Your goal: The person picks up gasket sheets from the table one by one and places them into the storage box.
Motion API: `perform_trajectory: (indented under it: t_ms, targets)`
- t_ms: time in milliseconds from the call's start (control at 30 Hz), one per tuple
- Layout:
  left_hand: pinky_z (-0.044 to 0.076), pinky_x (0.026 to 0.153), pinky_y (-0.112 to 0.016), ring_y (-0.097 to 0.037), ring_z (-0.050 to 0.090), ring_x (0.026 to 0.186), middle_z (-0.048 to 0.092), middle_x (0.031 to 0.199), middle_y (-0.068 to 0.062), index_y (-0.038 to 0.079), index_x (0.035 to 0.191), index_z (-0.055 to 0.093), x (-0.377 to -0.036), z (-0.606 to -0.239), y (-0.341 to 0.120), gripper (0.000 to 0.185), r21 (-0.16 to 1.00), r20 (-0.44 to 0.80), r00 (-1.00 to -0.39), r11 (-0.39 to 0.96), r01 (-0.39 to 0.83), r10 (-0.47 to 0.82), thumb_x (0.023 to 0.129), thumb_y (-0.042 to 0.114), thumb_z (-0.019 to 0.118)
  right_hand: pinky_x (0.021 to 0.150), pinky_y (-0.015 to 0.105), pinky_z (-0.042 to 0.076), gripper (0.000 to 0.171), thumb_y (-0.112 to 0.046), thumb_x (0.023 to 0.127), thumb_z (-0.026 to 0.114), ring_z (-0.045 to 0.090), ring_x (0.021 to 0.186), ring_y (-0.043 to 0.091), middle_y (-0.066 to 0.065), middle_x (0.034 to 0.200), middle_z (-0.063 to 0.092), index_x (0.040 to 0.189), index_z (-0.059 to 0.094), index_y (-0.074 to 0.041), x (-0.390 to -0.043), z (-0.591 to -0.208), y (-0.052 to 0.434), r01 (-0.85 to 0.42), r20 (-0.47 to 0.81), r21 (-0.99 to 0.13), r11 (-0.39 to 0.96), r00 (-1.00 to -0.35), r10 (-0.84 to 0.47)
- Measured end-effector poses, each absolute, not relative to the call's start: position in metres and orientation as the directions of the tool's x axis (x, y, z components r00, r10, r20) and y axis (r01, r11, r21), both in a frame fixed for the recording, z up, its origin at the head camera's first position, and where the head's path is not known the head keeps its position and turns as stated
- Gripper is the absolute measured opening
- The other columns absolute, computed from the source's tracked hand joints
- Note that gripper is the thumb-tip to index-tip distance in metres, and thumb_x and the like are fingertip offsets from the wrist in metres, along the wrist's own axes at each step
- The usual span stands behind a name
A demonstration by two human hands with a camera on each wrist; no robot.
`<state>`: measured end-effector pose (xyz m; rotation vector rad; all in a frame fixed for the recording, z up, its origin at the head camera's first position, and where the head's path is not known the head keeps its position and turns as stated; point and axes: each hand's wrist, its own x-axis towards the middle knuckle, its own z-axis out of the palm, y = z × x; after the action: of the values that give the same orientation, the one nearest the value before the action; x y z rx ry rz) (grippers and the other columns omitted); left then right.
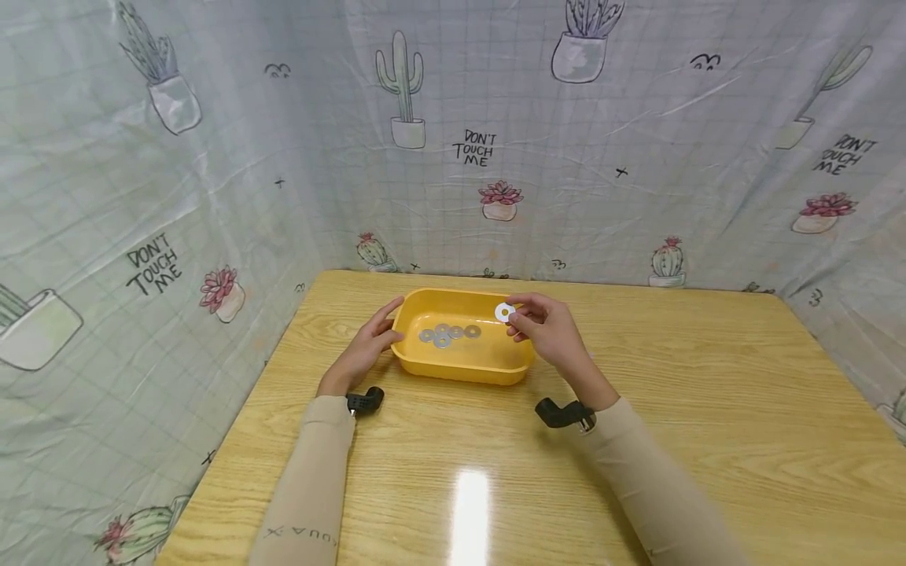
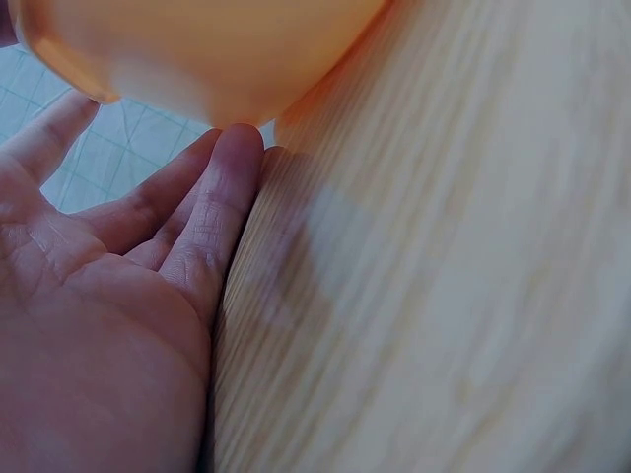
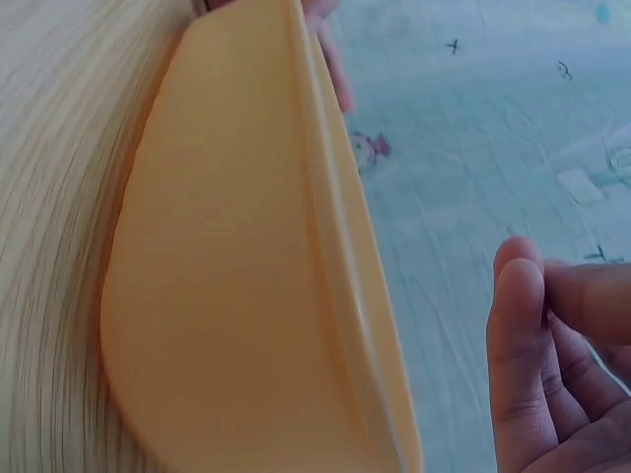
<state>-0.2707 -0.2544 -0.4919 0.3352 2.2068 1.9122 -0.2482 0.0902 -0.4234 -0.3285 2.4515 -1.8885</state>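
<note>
A yellow plastic tray [image 1: 460,371] sits on the wooden table with several metal washers [image 1: 449,334] lying in it. My right hand [image 1: 546,326] pinches one washer [image 1: 504,312] above the tray's right rim. In the right wrist view the tray's outer wall [image 3: 237,296] fills the left half and my curled fingers [image 3: 527,345] show at the lower right; the washer is hidden there. My left hand [image 1: 368,346] rests with straight fingers against the tray's left side. The left wrist view shows the palm and fingers [image 2: 212,212] touching the tray's underside [image 2: 197,49].
The wooden table [image 1: 708,409] spreads wide to the right and toward me. A cactus-print cloth [image 1: 495,149] hangs as a wall behind and on both sides. Black wrist camera mounts [image 1: 562,413] sit on both beige sleeves.
</note>
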Motion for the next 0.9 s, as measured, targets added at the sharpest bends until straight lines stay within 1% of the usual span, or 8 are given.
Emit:
perform_trajectory:
  t_ms: [100, 200, 333, 400, 500, 633, 733, 900]
  targets:
    - [0.035, 0.118, -0.058, -0.039, 0.046, 0.142, 0.040, 0.160, -0.018, 0.039, 0.161, 0.029, -0.271, -0.491, -0.253, 0.066, 0.989, -0.004, -0.952, 0.142, 0.042, 0.307, 0.104, 0.014, 0.053, 0.085, 0.047, 0.061, 0.033, -0.005, 0.101, 0.061, 0.073, 0.082, 0.020, 0.014, 0.101, 0.067, 0.133, 0.065, -0.004, -0.252, -0.425, 0.077, -0.118, 0.078, -0.969, 0.216, -0.979, -0.188]
    - [0.035, 0.117, -0.058, -0.039, 0.047, 0.141, 0.041, 0.159, -0.018, 0.039, 0.161, 0.030, -0.272, -0.490, -0.253, 0.066, 0.988, -0.007, -0.952, 0.150, 0.041, 0.306, 0.104, 0.014, 0.053, 0.088, 0.053, 0.059, 0.032, -0.003, 0.101, 0.061, 0.074, 0.085, 0.029, 0.014, 0.100, 0.068, 0.133, 0.065, -0.002, -0.258, -0.428, 0.062, -0.105, 0.064, -0.973, 0.208, -0.978, -0.197]
    - [0.035, 0.117, -0.058, -0.039, 0.047, 0.141, 0.041, 0.159, -0.018, 0.039, 0.161, 0.030, -0.274, -0.490, -0.253, 0.065, 0.988, -0.014, -0.955, 0.154, 0.033, 0.298, 0.105, 0.014, 0.053, 0.087, 0.054, 0.059, 0.030, 0.000, 0.099, 0.062, 0.071, 0.095, 0.046, 0.017, 0.098, 0.070, 0.129, 0.067, 0.000, -0.265, -0.434, 0.041, -0.081, 0.039, -0.976, 0.200, -0.978, -0.205]
    - [0.033, 0.117, -0.058, -0.039, 0.046, 0.141, 0.040, 0.160, -0.018, 0.039, 0.161, 0.029, -0.274, -0.491, -0.253, 0.066, 0.988, -0.016, -0.955, 0.152, 0.031, 0.295, 0.105, 0.015, 0.053, 0.087, 0.054, 0.059, 0.029, 0.001, 0.098, 0.063, 0.072, 0.094, 0.045, 0.018, 0.095, 0.070, 0.126, 0.068, 0.000, -0.268, -0.437, 0.032, -0.055, 0.013, -0.979, 0.199, -0.978, -0.210]
    - [0.032, 0.119, -0.059, -0.039, 0.044, 0.143, 0.038, 0.161, -0.018, 0.040, 0.161, 0.028, -0.272, -0.493, -0.253, 0.066, 0.989, -0.017, -0.955, 0.147, 0.027, 0.295, 0.105, 0.015, 0.053, 0.084, 0.049, 0.061, 0.027, 0.001, 0.097, 0.065, 0.072, 0.092, 0.043, 0.018, 0.092, 0.069, 0.124, 0.069, -0.001, -0.271, -0.442, 0.023, -0.027, -0.027, -0.971, 0.239, -0.975, -0.221]
    - [0.031, 0.120, -0.058, -0.038, 0.043, 0.144, 0.037, 0.161, -0.018, 0.040, 0.161, 0.028, -0.271, -0.494, -0.253, 0.066, 0.990, -0.017, -0.953, 0.137, 0.026, 0.303, 0.105, 0.015, 0.053, 0.074, 0.039, 0.062, 0.023, 0.000, 0.097, 0.066, 0.073, 0.084, 0.037, 0.017, 0.089, 0.068, 0.119, 0.071, -0.003, -0.273, -0.447, 0.017, -0.009, -0.073, -0.942, 0.336, -0.970, -0.230]
    - [0.032, 0.120, -0.058, -0.038, 0.044, 0.144, 0.037, 0.161, -0.018, 0.040, 0.161, 0.028, -0.270, -0.494, -0.253, 0.066, 0.990, -0.014, -0.953, 0.136, 0.029, 0.304, 0.105, 0.015, 0.053, 0.070, 0.035, 0.062, 0.021, -0.001, 0.097, 0.065, 0.073, 0.079, 0.033, 0.016, 0.088, 0.068, 0.117, 0.071, -0.003, -0.275, -0.449, 0.016, -0.007, -0.092, -0.921, 0.390, -0.968, -0.235]
    - [0.033, 0.119, -0.058, -0.037, 0.045, 0.143, 0.039, 0.160, -0.017, 0.041, 0.161, 0.029, -0.271, -0.493, -0.254, 0.066, 0.990, -0.012, -0.954, 0.140, 0.032, 0.301, 0.105, 0.014, 0.052, 0.060, 0.026, 0.052, 0.018, -0.003, 0.096, 0.065, 0.069, 0.067, 0.023, 0.014, 0.082, 0.071, 0.112, 0.072, -0.003, -0.279, -0.454, 0.015, -0.042, -0.103, -0.843, 0.537, -0.966, -0.237]
